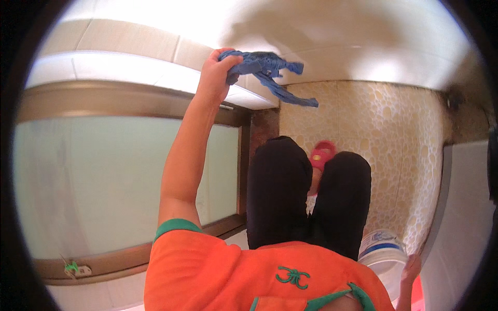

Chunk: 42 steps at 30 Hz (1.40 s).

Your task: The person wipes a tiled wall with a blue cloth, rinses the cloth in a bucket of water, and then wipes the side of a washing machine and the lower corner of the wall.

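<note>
My left hand [218,65] is raised at the far side, with its fingers closed around a crumpled blue cloth [259,66]. Loose ends of the cloth trail off to the right, in front of the pale tiled wall. Low on the right, my right hand [412,268] is at the rim of a white plastic bucket [383,255] with a blue band. Its fingers appear bent over the rim, though part of the hand is hard to make out.
A door [129,171] with a frosted panel and brown metal frame lies along the left. The floor [373,114] has a yellowish pebble pattern. A red clog [323,153] shows between my knees. A grey-white panel [461,207] borders the right side. Something red is beside the bucket.
</note>
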{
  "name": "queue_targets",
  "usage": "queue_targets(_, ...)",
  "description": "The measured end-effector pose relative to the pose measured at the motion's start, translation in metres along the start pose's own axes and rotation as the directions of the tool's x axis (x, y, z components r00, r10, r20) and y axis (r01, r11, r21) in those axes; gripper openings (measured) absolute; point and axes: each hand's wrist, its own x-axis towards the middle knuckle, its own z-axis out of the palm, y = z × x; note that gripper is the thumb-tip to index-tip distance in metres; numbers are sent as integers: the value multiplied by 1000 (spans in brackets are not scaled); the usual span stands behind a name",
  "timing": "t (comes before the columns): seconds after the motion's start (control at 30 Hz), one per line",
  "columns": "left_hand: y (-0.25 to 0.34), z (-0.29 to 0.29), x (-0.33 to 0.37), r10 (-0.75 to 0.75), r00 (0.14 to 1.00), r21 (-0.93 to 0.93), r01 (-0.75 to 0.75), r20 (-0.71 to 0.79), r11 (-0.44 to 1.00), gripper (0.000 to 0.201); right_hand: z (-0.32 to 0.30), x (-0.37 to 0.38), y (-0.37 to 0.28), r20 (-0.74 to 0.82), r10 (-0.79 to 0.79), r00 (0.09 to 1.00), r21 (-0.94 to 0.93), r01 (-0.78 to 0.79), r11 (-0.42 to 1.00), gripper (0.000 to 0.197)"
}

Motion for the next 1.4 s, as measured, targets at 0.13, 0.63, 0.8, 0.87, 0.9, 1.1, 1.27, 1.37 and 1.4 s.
queue_targets(0.13, -19, -43, -33, 130, 963, 18, -129, -237, 991, 28, -2, -6, -1, 48, 56, 997, 126, -62, 990, 30)
queue_targets(0.63, -263, -86, 15, 93, 668, 72, -60, -738, 996, 25, -10, 0, 27, 113, 88, 990, 81, -98, 992, 25)
queue_targets(0.8, -374, -83, 24, 19, 696, 325, 311, -718, 893, 28, -19, -1, 38, 238, 209, 948, 38, -224, 974, 28)
queue_targets(0.87, -394, -82, 25, -234, 829, 548, 520, -508, 655, 39, -21, -4, 42, 268, 276, 923, 51, -300, 953, 30)
queue_targets(0.9, -406, -72, 19, -280, 781, 627, 618, -559, 474, 44, -17, -5, 43, 281, 318, 906, 86, -354, 931, 31)
queue_targets(1.1, -457, -68, 39, -112, 869, 719, 465, -481, 517, 56, -13, -10, 23, 279, 628, 726, 444, -678, 586, 37)
queue_targets(1.27, -471, -54, 57, -112, 806, 697, 565, -582, 442, 47, -11, -9, 31, 111, 741, 662, 374, -719, 586, 32)
queue_targets(1.37, -477, -47, 47, -59, 971, 872, 233, -231, 430, 37, -7, -7, 36, 51, 761, 647, 353, -724, 593, 29)
queue_targets(1.4, -474, -38, 41, -60, 994, 897, 105, -88, 430, 36, -7, -6, 36, 42, 766, 642, 345, -728, 592, 28)
